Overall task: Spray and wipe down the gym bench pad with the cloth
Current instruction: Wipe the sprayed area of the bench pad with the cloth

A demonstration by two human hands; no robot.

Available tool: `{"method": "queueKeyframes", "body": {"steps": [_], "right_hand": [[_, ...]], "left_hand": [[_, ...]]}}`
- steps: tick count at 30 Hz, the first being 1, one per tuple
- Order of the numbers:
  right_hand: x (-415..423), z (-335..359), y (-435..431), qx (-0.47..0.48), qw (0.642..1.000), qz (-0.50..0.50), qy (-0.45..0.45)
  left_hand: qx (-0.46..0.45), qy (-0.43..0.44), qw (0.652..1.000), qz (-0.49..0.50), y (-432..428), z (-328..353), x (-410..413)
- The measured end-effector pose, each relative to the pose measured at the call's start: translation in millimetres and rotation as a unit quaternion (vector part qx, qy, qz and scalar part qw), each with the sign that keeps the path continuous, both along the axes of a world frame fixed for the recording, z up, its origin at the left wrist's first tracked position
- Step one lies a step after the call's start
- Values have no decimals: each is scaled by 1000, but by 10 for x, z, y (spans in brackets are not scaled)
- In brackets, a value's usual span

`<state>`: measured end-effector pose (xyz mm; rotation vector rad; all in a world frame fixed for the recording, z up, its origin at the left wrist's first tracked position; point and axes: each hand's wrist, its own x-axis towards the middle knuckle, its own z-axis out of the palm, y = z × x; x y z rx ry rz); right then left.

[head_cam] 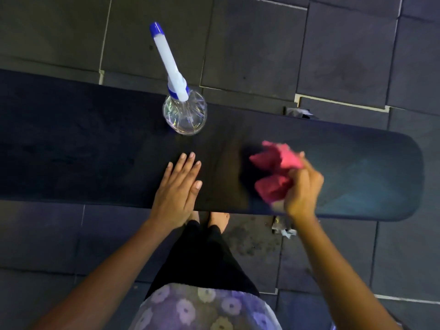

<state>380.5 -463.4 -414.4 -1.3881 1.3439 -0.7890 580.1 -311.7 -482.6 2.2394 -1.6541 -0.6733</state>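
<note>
The black gym bench pad [95, 151] runs across the view from left to right, with a rounded end at the right. A clear spray bottle [184, 113] with a white and blue nozzle stands upright near the pad's far edge. My left hand [177, 186] lies flat on the pad's near edge, fingers together and holding nothing. My right hand [302, 189] grips a bunched pink cloth [273, 172] that is on or just above the pad right of centre. The cloth and hand are blurred by motion.
Dark floor tiles [262, 44] surround the bench. Bits of the bench frame [297, 113] show at the far edge and under the near edge. My bare feet [216, 219] and dark trousers are right below the pad's near edge.
</note>
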Motion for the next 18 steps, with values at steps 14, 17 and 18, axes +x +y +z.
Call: {"method": "queueKeyframes", "body": {"steps": [14,17,18], "right_hand": [[28,-764,-22,-155,884,168,408],[140,-701,503,-158,904,211,337],[200,-665,710,-154,910,228,311]], "left_hand": [[-11,-11,999,28,14,-103,-98],[-31,-6,999,16,27,-87,-24],[-39,-2,999,14,30,-73,8]]}}
